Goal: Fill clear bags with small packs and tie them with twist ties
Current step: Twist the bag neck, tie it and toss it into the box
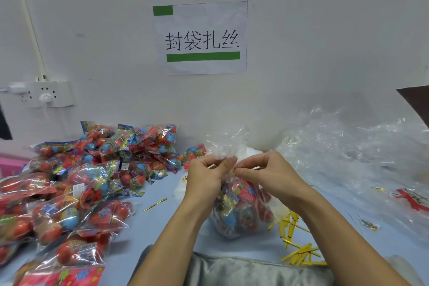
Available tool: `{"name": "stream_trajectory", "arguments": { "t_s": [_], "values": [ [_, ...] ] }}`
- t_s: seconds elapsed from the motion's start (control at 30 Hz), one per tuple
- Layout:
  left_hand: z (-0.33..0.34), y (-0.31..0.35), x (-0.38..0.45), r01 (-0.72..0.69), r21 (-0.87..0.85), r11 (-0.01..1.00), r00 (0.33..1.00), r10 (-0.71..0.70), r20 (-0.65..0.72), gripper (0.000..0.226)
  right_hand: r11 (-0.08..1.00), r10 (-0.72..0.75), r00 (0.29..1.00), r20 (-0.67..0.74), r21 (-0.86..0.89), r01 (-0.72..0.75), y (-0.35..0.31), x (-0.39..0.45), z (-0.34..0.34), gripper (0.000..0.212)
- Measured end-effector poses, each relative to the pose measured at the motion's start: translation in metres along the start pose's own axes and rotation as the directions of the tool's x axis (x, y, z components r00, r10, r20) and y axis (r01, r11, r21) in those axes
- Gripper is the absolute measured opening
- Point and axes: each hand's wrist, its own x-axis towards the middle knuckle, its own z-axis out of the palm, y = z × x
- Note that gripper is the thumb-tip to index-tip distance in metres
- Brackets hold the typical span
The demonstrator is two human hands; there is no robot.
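While both hands pinch its gathered neck, a filled clear bag (241, 206) stands on the blue table (162, 220).

Nearest the person, a grey cloth (232, 269) lies at the table edge, with a scatter of gold twist ties (299, 253) just right of it. Above the bag's body of small packs, the left hand (204, 176) grips the bunched plastic with curled fingers, and the right hand (267, 174) pinches a gold tie (234, 174) at the neck; their fingers hide the neck itself. One loose tie (155, 204) lies left of the bag. Farther left spreads a heap of packs (76, 188); to the right lies a pile of empty bags (348, 146). Behind, on the wall, hang a paper sign (200, 37) and a socket strip (44, 94).
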Motion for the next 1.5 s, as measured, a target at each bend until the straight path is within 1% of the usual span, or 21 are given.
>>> {"name": "stream_trajectory", "arguments": {
  "t_s": [0.07,0.17,0.3,0.5,0.63,0.8,1.0,1.07,1.17,1.33,1.37,1.43,1.5],
  "values": [
    [0.0,0.001,-0.001,-0.003,0.003,1.0,1.0,0.003,-0.002,0.017,1.0,-0.009,1.0,0.003,0.008,0.009,0.0,0.0,0.0,0.005],
    [0.001,0.001,0.0,-0.007,0.014,1.0,1.0,0.007,-0.017,0.008,1.0,-0.014,1.0,-0.012,-0.002,0.014,0.0,-0.001,0.001,0.006],
    [0.001,0.003,0.001,0.041,0.001,0.999,0.999,-0.04,-0.03,0.006,0.999,-0.023,0.999,-0.042,-0.048,0.021,0.0,-0.001,0.003,0.008],
    [0.002,0.009,0.0,0.106,-0.045,0.993,0.994,-0.106,0.009,0.012,0.993,-0.05,0.997,-0.066,-0.108,0.043,-0.003,-0.001,0.003,0.01],
    [0.002,0.01,0.0,0.074,-0.013,0.997,0.997,-0.074,0.02,0.014,0.99,-0.078,0.995,-0.068,-0.127,0.069,-0.004,-0.002,0.004,0.008],
    [0.003,0.01,-0.001,0.046,0.02,0.999,0.998,-0.047,0.046,0.015,0.99,-0.112,0.99,-0.09,-0.092,0.104,-0.004,-0.002,0.005,0.009],
    [0.005,0.011,-0.002,0.05,0.042,0.998,0.997,-0.053,0.062,0.017,0.995,-0.102,0.993,-0.052,0.004,0.102,-0.002,-0.003,0.005,0.01],
    [0.006,0.011,-0.003,0.052,0.046,0.998,0.996,-0.055,0.067,0.018,0.994,-0.104,0.994,-0.025,0.016,0.105,-0.002,-0.004,0.004,0.009],
    [0.007,0.013,-0.004,0.076,0.03,0.997,0.994,-0.078,0.076,0.022,0.995,-0.101,0.995,0.002,0.026,0.101,-0.001,-0.004,0.003,0.012],
    [0.007,0.015,-0.006,0.127,-0.009,0.992,0.981,-0.124,0.151,0.029,0.997,-0.073,0.996,0.059,0.032,0.071,-0.002,-0.005,-0.002,0.008],
    [0.007,0.014,-0.006,0.127,-0.019,0.992,0.979,-0.122,0.163,0.031,0.997,-0.072,0.996,0.059,0.017,0.071,-0.003,-0.005,-0.003,0.01],
    [0.008,0.013,-0.005,0.117,-0.022,0.993,0.977,-0.111,0.182,0.026,0.997,-0.078,0.996,0.044,-0.006,0.078,-0.003,-0.004,-0.002,0.016],
    [0.009,0.012,-0.005,0.126,-0.018,0.992,0.968,-0.119,0.22,0.016,0.996,-0.087,0.996,0.022,-0.003,0.087,-0.003,-0.005,-0.001,0.014]
  ]
}}
